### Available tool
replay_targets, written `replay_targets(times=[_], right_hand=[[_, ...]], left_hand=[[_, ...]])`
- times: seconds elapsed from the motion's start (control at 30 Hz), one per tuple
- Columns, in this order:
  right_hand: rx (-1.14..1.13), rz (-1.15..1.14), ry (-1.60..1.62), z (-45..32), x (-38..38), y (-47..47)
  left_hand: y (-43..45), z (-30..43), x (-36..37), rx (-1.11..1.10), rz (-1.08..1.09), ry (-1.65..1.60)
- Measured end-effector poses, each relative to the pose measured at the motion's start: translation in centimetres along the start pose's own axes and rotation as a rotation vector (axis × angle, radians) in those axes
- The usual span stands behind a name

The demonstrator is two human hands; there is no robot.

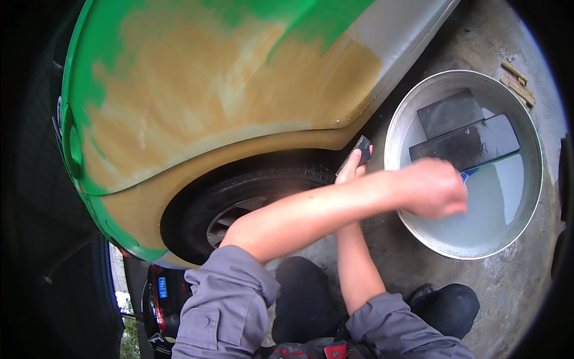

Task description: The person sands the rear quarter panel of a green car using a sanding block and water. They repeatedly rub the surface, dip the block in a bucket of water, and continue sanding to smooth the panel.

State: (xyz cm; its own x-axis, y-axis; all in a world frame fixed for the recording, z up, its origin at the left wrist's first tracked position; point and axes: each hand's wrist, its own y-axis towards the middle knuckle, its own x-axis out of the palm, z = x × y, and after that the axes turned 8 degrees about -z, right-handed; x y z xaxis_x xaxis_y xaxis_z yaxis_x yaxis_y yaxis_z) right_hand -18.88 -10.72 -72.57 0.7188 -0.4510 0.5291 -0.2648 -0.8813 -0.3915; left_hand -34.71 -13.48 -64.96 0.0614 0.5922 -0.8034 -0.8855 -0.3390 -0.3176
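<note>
My left arm crosses over my right arm, and my blurred left hand (432, 188) hangs above a round metal basin (392, 197) of cloudy water. Its fingers are curled; whether they hold anything is hidden. Beside it shows a small blue item (467, 175), partly covered by the hand. My right hand (354, 168) grips a small dark block (362, 150), like a sanding block, between the wheel and the basin. In front is a car's body panel (215, 80), green with large tan and grey sanded-looking patches, above the wheel arch.
Two dark flat blocks, one (448, 114) partly behind the other (475, 139), lie in the basin. A tyre (269, 179) sits under the arch. Wood pieces (518, 87) lie on the concrete floor (489, 40) past the basin. Another dark car (166, 305) stands at lower left.
</note>
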Motion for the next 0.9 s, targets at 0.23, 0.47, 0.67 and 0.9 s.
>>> replay_targets(times=[0.23,0.47,0.67,0.9], right_hand=[[0.120,-0.111,0.142,-1.4,0.4,0.5],[0.038,-0.005,0.130,-1.4,1.0,1.8],[-0.425,-0.055,0.045,-3.5,2.1,2.0],[-0.813,0.209,-0.036,-10.8,5.7,5.7]], left_hand=[[6.0,0.1,4.8,-0.272,-0.367,0.121],[-1.2,-1.3,-7.1,-0.534,-0.204,-0.947],[-18.6,2.1,-23.4,-0.460,0.148,1.192],[-26.4,4.9,-27.5,-0.508,0.102,1.652]])
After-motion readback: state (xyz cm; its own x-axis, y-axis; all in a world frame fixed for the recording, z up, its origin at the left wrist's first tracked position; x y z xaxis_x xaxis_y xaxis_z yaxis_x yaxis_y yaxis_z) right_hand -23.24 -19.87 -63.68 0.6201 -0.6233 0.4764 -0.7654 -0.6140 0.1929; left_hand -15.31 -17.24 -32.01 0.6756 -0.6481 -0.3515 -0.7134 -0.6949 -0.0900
